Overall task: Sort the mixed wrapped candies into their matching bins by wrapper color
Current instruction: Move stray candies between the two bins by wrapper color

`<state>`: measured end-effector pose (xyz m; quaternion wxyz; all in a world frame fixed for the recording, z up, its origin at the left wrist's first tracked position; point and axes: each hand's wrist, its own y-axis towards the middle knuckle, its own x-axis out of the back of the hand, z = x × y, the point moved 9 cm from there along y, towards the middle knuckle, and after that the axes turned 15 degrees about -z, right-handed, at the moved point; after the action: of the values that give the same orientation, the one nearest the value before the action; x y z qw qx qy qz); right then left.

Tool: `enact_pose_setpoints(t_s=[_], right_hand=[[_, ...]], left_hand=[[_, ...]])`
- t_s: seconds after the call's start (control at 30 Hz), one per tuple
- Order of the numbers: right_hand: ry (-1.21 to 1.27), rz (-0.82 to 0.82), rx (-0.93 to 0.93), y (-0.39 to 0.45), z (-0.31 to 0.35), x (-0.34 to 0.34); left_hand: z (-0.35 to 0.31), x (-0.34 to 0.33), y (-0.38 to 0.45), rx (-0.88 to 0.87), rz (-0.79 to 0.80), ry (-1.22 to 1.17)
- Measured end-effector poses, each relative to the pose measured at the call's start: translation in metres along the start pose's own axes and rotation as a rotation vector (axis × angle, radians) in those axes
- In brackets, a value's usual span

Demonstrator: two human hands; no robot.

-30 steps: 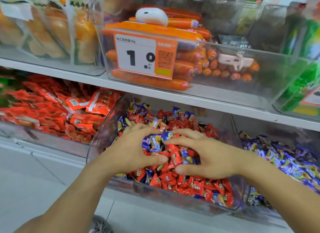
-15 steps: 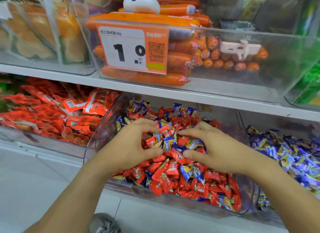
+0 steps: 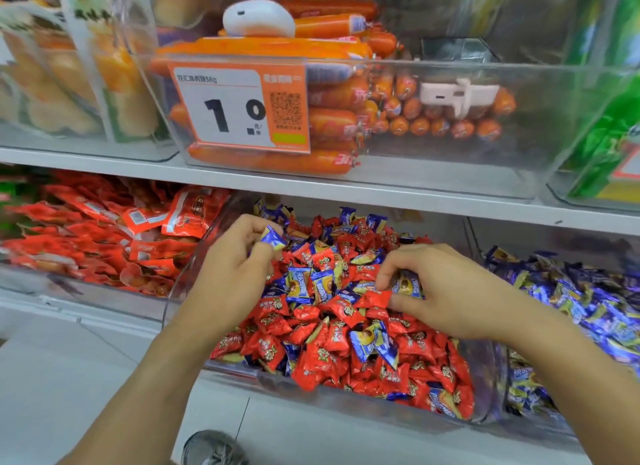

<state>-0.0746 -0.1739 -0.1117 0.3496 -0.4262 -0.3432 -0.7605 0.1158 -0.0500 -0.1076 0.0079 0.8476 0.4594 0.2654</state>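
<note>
Both hands forward, left (image 3: 230,274) curled and pinching, right (image 3: 446,291) pinching

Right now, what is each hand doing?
Left hand: closed, pinching a blue candy.
Right hand: closed, pinching a blue-and-yellow candy.

The left hand (image 3: 232,274) pinches one blue-wrapped candy (image 3: 273,239) above the clear middle bin (image 3: 346,400), which holds red and blue candies mixed; the right hand (image 3: 446,291) grips another blue candy (image 3: 408,285) on top of the pile; the bin to the right (image 3: 554,426) holds blue candies; on the shelf above, a price tag (image 3: 239,108) hangs on a bin of orange sausages (image 3: 332,122).
</note>
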Motion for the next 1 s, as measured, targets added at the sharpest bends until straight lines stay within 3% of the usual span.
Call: enact_pose_setpoints(t_s=[0.2,0.3,0.4,0.53,0.7,0.83,1.0], right_hand=[[0.127,-0.163,-0.069,0.001,-0.005,0.023],[0.193,-0.096,-0.109,-0.001,-0.011,0.024],[0.056,0.024,-0.101,-0.006,-0.019,0.014],[-0.006,-0.126,-0.024,-0.002,-0.003,0.022],[-0.148,0.038,-0.020,-0.006,-0.002,-0.009],[-0.065,-0.071,-0.040,-0.002,-0.001,0.008],[-0.061,-0.240,-0.147,0.001,-0.020,0.037]], left_hand=[[0.000,-0.033,-0.015,-0.205,0.211,0.531],[0.006,-0.036,-0.008,-0.220,0.221,0.633],[0.007,-0.035,-0.006,-0.207,0.234,0.539],[0.001,-0.027,-0.008,-0.180,0.227,0.391],[-0.002,-0.020,-0.004,-0.174,0.192,0.251],[-0.009,-0.022,-0.007,-0.103,0.153,0.092],[-0.014,-0.045,-0.018,0.138,0.262,-0.279]])
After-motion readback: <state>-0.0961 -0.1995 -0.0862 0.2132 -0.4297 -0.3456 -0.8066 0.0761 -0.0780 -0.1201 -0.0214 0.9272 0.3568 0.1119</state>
